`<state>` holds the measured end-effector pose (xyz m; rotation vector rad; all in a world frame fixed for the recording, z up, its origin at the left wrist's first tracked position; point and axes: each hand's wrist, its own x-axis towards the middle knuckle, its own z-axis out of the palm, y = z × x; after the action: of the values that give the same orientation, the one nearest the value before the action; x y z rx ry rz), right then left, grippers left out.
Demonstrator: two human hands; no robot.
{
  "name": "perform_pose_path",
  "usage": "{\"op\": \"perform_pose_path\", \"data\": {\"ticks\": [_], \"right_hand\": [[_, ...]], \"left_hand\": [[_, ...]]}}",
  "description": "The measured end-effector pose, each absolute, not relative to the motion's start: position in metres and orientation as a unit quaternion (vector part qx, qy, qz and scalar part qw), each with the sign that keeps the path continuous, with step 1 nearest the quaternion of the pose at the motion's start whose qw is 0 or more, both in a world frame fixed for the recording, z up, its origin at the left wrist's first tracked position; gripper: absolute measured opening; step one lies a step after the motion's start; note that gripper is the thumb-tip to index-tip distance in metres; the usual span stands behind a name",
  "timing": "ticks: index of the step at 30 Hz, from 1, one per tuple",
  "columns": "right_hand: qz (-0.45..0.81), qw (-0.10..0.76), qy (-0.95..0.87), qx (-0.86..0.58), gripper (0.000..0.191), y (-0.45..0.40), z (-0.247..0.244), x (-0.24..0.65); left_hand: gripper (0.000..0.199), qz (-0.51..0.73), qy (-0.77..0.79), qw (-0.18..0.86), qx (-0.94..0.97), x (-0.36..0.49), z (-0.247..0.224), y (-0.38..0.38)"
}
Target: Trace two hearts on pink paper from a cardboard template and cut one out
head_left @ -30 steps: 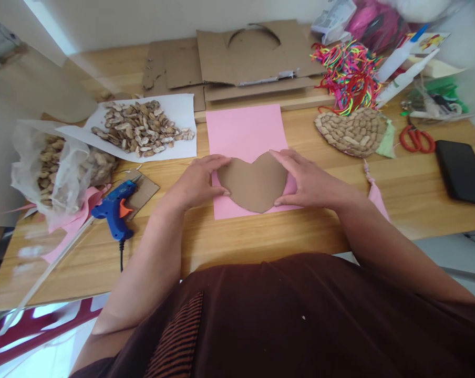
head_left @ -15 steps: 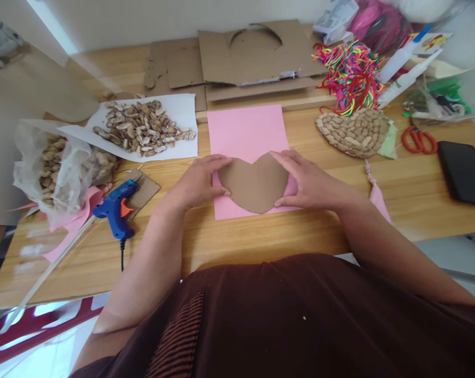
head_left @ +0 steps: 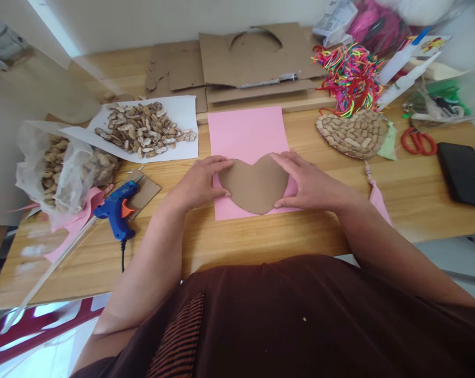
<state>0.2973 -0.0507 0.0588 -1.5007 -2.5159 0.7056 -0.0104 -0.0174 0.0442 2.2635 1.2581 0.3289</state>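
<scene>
A brown cardboard heart [head_left: 255, 186] lies flat on a sheet of pink paper [head_left: 246, 131], its point toward me. My left hand [head_left: 203, 181] grips the heart's left edge, with the thumb below and the fingers above. On the opposite side, my right hand [head_left: 307, 181] holds the right edge in the same way, fingertips by the upper lobe and thumb near the lower edge. Pink paper shows beyond the heart at the top, bottom and sides.
To the left are a blue glue gun [head_left: 117, 210], a bag of peanuts [head_left: 56, 168] and peanut shells [head_left: 143, 128] on white paper. Cardboard pieces [head_left: 257, 58] lie behind. To the right are a shell-covered heart [head_left: 353, 134], red scissors [head_left: 419, 142], colourful cords [head_left: 348, 79] and a black phone [head_left: 464, 173].
</scene>
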Motion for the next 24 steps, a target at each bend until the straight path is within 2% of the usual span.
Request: {"op": "perform_pose_path", "data": {"ticks": [10,24], "right_hand": [[0.225,0.037,-0.835,-0.501,0.111,-0.0496,0.0584,0.2978],[0.208,0.057,-0.849,-0.483,0.109,-0.0541,0.0545,0.2992]], "left_hand": [[0.073,0.116,0.467,0.263,0.836,-0.0104,0.0427,-0.0178],[0.07,0.064,0.474,0.24,0.844,-0.0055,0.0514,-0.0262]]}}
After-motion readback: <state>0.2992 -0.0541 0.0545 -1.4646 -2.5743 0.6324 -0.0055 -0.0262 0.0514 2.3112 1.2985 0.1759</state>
